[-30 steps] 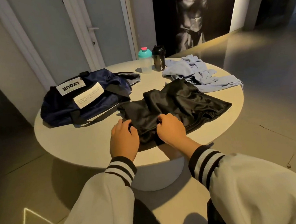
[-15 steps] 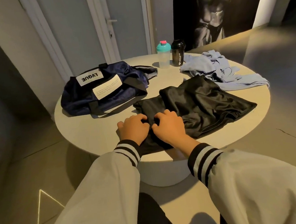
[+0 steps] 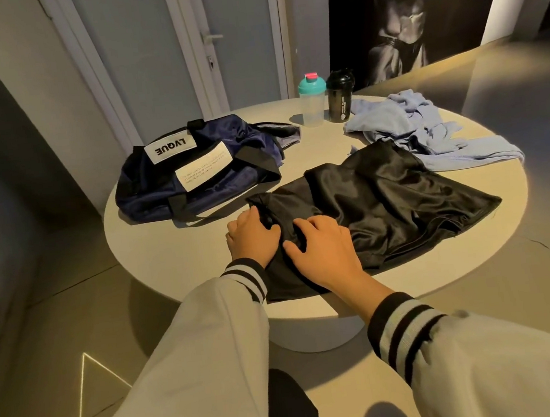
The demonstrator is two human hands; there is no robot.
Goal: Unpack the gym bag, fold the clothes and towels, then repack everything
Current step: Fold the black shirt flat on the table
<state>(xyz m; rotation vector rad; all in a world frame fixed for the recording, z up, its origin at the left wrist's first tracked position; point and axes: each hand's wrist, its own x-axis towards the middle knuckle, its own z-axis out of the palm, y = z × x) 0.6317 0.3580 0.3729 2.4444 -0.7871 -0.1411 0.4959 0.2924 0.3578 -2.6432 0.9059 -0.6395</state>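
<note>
A shiny black garment (image 3: 387, 196) lies spread across the near half of the round white table (image 3: 177, 259), its near edge hanging over the rim. My left hand (image 3: 251, 238) sits on the garment's near-left corner, fingers curled into the bunched fabric. Right beside it, my right hand (image 3: 324, 250) lies on the cloth with fingers spread and slightly bent. A navy gym bag (image 3: 202, 172) with white labels lies slumped and open at the back left. A crumpled light blue towel (image 3: 424, 128) lies at the back right, touching the black garment.
Two shaker bottles stand at the table's far edge: a clear bottle with a teal lid (image 3: 313, 105) and a black bottle (image 3: 341, 99). A door and a wall poster are behind the table. The table rests on a thick central pedestal above a tiled floor.
My hands have drawn closer together on the garment's near-left part. The right hand's fingers have spread from a fist. The fabric near the hands is bunched more.
</note>
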